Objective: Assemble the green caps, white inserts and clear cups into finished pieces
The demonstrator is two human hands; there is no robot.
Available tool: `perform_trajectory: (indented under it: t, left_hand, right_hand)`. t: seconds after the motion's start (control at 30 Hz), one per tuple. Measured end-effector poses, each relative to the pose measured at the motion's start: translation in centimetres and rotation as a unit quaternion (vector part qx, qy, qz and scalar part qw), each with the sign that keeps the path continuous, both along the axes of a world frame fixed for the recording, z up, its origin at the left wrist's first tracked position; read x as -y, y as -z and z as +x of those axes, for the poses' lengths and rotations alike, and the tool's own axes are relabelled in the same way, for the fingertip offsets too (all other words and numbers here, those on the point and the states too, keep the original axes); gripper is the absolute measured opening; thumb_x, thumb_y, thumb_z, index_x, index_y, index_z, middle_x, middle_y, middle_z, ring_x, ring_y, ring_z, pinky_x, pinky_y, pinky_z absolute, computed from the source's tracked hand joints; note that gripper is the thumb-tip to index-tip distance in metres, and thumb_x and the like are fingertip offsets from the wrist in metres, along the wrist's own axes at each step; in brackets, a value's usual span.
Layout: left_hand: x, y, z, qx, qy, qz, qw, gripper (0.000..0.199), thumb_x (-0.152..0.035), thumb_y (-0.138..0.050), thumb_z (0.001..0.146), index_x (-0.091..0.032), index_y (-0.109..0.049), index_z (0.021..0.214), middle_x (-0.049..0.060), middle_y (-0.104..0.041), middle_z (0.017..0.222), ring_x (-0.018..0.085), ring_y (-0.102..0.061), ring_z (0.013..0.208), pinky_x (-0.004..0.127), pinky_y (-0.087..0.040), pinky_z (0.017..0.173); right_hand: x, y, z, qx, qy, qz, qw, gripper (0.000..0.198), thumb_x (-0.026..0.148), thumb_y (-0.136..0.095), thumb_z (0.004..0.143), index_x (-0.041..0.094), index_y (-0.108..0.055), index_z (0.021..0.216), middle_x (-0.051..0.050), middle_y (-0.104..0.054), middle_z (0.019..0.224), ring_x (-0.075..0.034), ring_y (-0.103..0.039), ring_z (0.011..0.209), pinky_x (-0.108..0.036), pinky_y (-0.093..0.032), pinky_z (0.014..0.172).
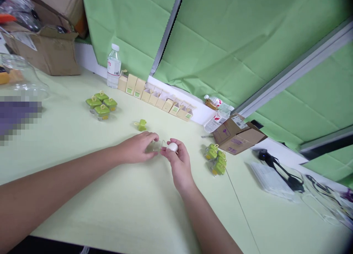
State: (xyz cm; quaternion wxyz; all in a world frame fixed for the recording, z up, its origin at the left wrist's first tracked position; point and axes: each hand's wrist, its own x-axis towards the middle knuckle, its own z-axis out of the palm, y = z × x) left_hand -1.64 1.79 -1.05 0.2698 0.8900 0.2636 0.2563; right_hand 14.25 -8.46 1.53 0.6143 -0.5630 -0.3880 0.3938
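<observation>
1. Right hand (179, 162) is pinching a small white ball (173, 147) between thumb and fingertips, holding it just above the worktop (124, 202).
2. Left hand (138, 147) is resting palm down on the worktop, its fingers curling around a small clear plastic case (157, 146) and steadying it right beside the ball.
3. Both hands are meeting near the middle of the worktop, fingertips almost touching, with the ball sitting at the open side of the clear case.
4. 1 loose green cap (141, 125) is lying just beyond the left hand.
5. 3 green-topped boxes (101, 105) are sitting together farther to the left, well apart from the hands.
6. Another cluster of green pieces (216, 160) is lying to the right of the right hand, near a small cardboard box (237, 134).
7. A row of small tan cartons (157, 95) is lining the far edge of the worktop, starting beside an upright water bottle (113, 66).
8. 2 more bottles (217, 112) are lying on their sides past the end of that row.
9. A large open cardboard box (46, 44) is standing at the far left corner, and black cables (281, 169) are trailing across the right side.
</observation>
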Motion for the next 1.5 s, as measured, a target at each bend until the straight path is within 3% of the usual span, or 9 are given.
perform_trajectory:
  t: [0.1, 0.2, 0.37, 0.47, 0.6, 0.73, 1.0, 1.27, 1.5]
  left_hand:
    - [0.0, 0.2, 0.2, -0.002, 0.027, 0.030, 0.999, 0.026, -0.030, -0.057, 0.084, -0.023, -0.056, 0.109, 0.006, -0.062, 0.108, 0.024, -0.058, 0.104, 0.035, -0.046, 0.086]
    - [-0.2, 0.0, 0.3, 0.001, 0.014, 0.060, 0.998, 0.022, -0.025, -0.055, 0.083, -0.021, -0.057, 0.105, 0.006, -0.062, 0.106, 0.024, -0.057, 0.103, 0.037, -0.047, 0.087]
    - [-2.0, -0.5, -0.4, 0.068, -0.140, 0.145, 0.977, 0.029, -0.027, -0.055, 0.083, -0.020, -0.056, 0.111, 0.010, -0.054, 0.128, 0.029, -0.047, 0.122, 0.046, -0.038, 0.106]
    - [-3.6, 0.0, -1.1, 0.042, -0.205, 0.110, 0.972, 0.046, -0.035, -0.059, 0.082, -0.019, -0.052, 0.124, 0.014, -0.041, 0.145, 0.036, -0.036, 0.135, 0.052, -0.033, 0.110]
    - [-4.6, 0.9, -1.4, -0.001, -0.174, 0.020, 0.985, 0.046, -0.036, -0.057, 0.082, -0.023, -0.049, 0.126, 0.010, -0.058, 0.123, 0.030, -0.057, 0.111, 0.045, -0.047, 0.094]
    - [-4.0, 1.0, -1.0, 0.043, -0.131, -0.001, 0.991, 0.037, -0.030, -0.060, 0.080, -0.023, -0.052, 0.114, 0.006, -0.062, 0.112, 0.023, -0.063, 0.096, 0.038, -0.051, 0.084]
    - [-1.3, -0.2, 0.0, 0.115, 0.007, 0.042, 0.992, 0.042, -0.012, -0.056, 0.073, -0.022, -0.055, 0.115, 0.006, -0.058, 0.116, 0.021, -0.059, 0.105, 0.033, -0.051, 0.091]
    - [0.1, -0.8, 0.3, 0.137, 0.026, 0.067, 0.988, 0.048, -0.011, -0.055, 0.079, -0.025, -0.049, 0.125, 0.004, -0.060, 0.126, 0.020, -0.060, 0.112, 0.035, -0.049, 0.099]
    - [0.5, -1.0, 0.3, 0.154, 0.054, 0.106, 0.981, 0.050, -0.007, -0.051, 0.080, -0.025, -0.052, 0.126, 0.004, -0.060, 0.129, 0.020, -0.057, 0.120, 0.035, -0.047, 0.103]
  right_hand:
    - [0.3, -0.1, -0.3, 0.079, -0.023, 0.024, 0.996, 0.031, 0.026, -0.066, 0.079, 0.025, -0.059, 0.108, -0.003, -0.061, 0.114, -0.020, -0.067, 0.096, -0.040, -0.052, 0.093]
    - [0.3, -0.1, -0.4, 0.072, -0.038, 0.021, 0.996, 0.028, 0.029, -0.065, 0.080, 0.024, -0.059, 0.107, -0.004, -0.061, 0.115, -0.020, -0.067, 0.096, -0.040, -0.052, 0.093]
    - [0.0, 0.1, 0.0, 0.094, 0.003, 0.024, 0.995, 0.031, 0.031, -0.065, 0.080, 0.024, -0.058, 0.110, -0.005, -0.063, 0.114, -0.020, -0.065, 0.095, -0.038, -0.052, 0.088]
    - [0.1, 0.5, -0.2, 0.101, -0.015, 0.002, 0.995, 0.030, 0.032, -0.064, 0.082, 0.025, -0.060, 0.111, -0.005, -0.065, 0.114, -0.018, -0.064, 0.092, -0.035, -0.052, 0.083]
    - [0.3, 1.2, -0.8, 0.114, -0.061, -0.019, 0.991, 0.031, 0.033, -0.066, 0.081, 0.025, -0.061, 0.111, -0.004, -0.067, 0.111, -0.016, -0.062, 0.085, -0.030, -0.052, 0.078]
    - [0.4, 1.6, -0.9, 0.125, -0.075, -0.029, 0.989, 0.037, 0.033, -0.069, 0.080, 0.025, -0.058, 0.114, -0.003, -0.069, 0.106, -0.013, -0.059, 0.076, -0.027, -0.050, 0.070]
    - [-0.3, 1.2, 0.0, 0.138, -0.002, 0.064, 0.988, 0.035, 0.025, -0.071, 0.077, 0.024, -0.062, 0.111, -0.004, -0.065, 0.114, -0.016, -0.062, 0.094, -0.029, -0.053, 0.081]
    - [-0.1, 0.7, 0.1, 0.081, -0.006, 0.069, 0.994, 0.038, 0.030, -0.071, 0.080, 0.024, -0.066, 0.117, -0.006, -0.066, 0.122, -0.022, -0.061, 0.111, -0.041, -0.050, 0.099]
    - [0.0, 0.6, 0.1, 0.115, -0.015, 0.077, 0.990, 0.029, 0.033, -0.064, 0.086, 0.025, -0.067, 0.114, -0.005, -0.067, 0.121, -0.022, -0.060, 0.113, -0.041, -0.048, 0.100]
